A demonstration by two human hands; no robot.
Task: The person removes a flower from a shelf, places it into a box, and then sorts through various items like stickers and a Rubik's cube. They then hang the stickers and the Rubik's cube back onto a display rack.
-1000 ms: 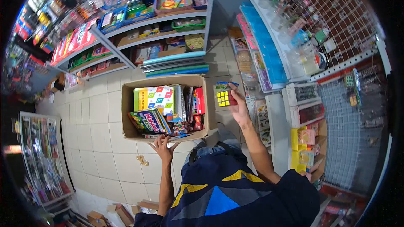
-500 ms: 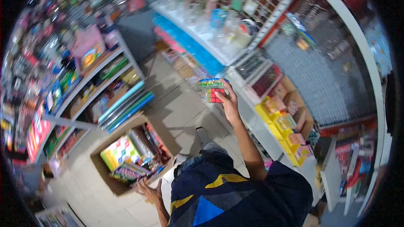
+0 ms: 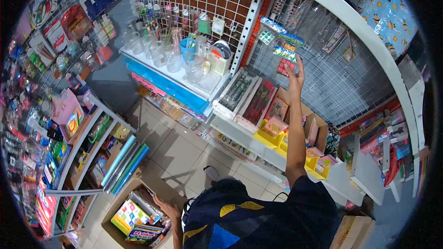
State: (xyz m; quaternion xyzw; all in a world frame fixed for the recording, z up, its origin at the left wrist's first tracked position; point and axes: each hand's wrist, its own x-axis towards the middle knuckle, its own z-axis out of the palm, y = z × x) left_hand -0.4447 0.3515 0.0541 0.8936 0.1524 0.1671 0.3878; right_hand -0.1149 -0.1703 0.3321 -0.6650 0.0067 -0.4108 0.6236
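Note:
My right hand [image 3: 296, 76] is raised in front of the wire grid wall. Its fingers grip a packaged puzzle cube [image 3: 285, 67] with a red face showing and a colourful header card. Close above it hangs another packaged cube [image 3: 266, 37] with green and white squares. My left hand [image 3: 168, 206] rests by the edge of an open cardboard box [image 3: 110, 227], fingers stretched out. Inside the box lie a yellow and white patterned pack [image 3: 127, 216] and a colourful "Mahkota" pack [image 3: 144, 234].
Yellow bins [image 3: 277, 141] of small packs line the right counter, beside long boxes of pens [image 3: 254, 103]. A white shelf [image 3: 210, 90] carries clear cups. Rolled sheets [image 3: 124, 168] lean by the left shelving. Tiled floor [image 3: 184, 168] runs between.
My right hand has moved up and to the right with the packaged cube, from above the floor to the grid wall. My view has turned, and my left hand stays by the box.

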